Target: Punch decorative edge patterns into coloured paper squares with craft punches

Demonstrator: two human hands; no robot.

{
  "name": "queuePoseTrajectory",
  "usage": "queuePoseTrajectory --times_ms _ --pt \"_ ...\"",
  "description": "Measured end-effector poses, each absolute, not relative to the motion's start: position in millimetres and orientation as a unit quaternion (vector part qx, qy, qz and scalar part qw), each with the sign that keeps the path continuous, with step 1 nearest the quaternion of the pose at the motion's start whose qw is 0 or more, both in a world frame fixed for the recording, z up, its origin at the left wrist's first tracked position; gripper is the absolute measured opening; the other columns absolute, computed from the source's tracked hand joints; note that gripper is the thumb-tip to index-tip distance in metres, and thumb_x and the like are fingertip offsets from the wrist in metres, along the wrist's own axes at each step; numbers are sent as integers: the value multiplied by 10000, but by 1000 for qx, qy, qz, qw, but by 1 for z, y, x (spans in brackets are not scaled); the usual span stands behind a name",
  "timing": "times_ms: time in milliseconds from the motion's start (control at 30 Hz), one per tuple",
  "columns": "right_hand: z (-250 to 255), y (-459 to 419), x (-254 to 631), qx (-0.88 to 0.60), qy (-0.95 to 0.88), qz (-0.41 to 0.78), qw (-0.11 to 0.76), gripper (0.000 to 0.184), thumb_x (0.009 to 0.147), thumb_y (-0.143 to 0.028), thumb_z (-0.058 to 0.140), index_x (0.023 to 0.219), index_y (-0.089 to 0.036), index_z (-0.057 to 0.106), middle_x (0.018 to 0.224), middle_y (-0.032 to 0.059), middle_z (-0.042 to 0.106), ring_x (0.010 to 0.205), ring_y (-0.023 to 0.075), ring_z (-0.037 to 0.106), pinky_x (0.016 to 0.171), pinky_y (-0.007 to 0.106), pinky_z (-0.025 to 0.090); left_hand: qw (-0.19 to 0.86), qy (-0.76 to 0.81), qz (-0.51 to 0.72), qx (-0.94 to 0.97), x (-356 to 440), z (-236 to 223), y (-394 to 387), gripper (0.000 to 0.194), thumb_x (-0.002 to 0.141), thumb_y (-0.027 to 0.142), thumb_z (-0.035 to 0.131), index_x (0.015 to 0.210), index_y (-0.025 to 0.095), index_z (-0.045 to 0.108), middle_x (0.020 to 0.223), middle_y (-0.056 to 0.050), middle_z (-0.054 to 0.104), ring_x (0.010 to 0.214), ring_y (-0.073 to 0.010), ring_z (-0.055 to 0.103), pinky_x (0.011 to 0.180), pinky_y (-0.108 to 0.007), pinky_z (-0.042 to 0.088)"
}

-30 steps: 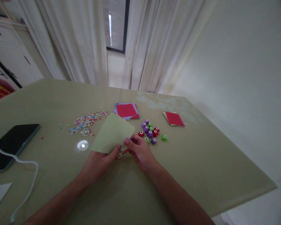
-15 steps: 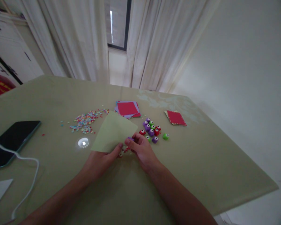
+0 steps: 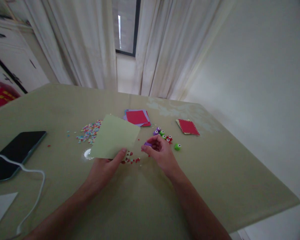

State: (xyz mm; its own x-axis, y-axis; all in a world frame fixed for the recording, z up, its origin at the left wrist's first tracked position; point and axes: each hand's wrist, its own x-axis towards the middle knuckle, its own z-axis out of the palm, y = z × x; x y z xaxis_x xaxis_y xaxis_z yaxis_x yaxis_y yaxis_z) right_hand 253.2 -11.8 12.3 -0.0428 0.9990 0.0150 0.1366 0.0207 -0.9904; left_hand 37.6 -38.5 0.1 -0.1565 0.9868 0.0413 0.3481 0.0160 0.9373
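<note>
My left hand point(image 3: 103, 168) pinches the near corner of a pale green paper sheet point(image 3: 114, 136) and holds it just above the table. My right hand point(image 3: 160, 153) is closed on a small purple paper punch point(image 3: 148, 144), a little to the right of the sheet. A few red and white punched bits point(image 3: 132, 160) lie on the table between the two hands. Just beyond my right hand sits a cluster of several small punches point(image 3: 163, 135) in purple, green and red, with one green punch point(image 3: 176, 146) apart at the right.
A stack of red and purple paper squares point(image 3: 136, 117) lies behind the sheet, and a single red square point(image 3: 187, 127) further right. Coloured confetti point(image 3: 88, 131) is scattered at the left. A dark phone point(image 3: 16, 153) with a white cable point(image 3: 32, 173) lies at the far left.
My hands have drawn apart: the left moved the green sheet left and away, the right pulled the purple punch off to the right. Punched bits now lie exposed between them.
</note>
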Motion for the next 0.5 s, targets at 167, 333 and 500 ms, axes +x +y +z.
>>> queuePoseTrajectory --times_ms 167,333,500 --pt "24 -12 276 -566 -760 207 241 140 821 -220 844 865 -188 714 865 30 727 786 186 620 748 314 437 354 618 468 523 34 5 -36 339 828 557 674 894 256 817 1041 -86 866 1105 -357 777 1102 -498 546" --pt "14 -11 272 -574 -792 144 150 50 910 -141 759 940 -175 737 1070 97 728 985 244 688 865 350 511 391 629 478 473 30 7 -35 321 855 547 680 925 273 832 1018 -58 871 1139 -337 774 1107 -461 553" --pt "3 -13 250 -560 -798 55 216 202 984 -150 677 1180 -166 720 1152 140 702 1128 301 655 1007 430 534 338 709 485 384 20 5 -32 382 857 628 695 922 266 800 1123 -94 852 1298 -396 690 1202 -576 451"
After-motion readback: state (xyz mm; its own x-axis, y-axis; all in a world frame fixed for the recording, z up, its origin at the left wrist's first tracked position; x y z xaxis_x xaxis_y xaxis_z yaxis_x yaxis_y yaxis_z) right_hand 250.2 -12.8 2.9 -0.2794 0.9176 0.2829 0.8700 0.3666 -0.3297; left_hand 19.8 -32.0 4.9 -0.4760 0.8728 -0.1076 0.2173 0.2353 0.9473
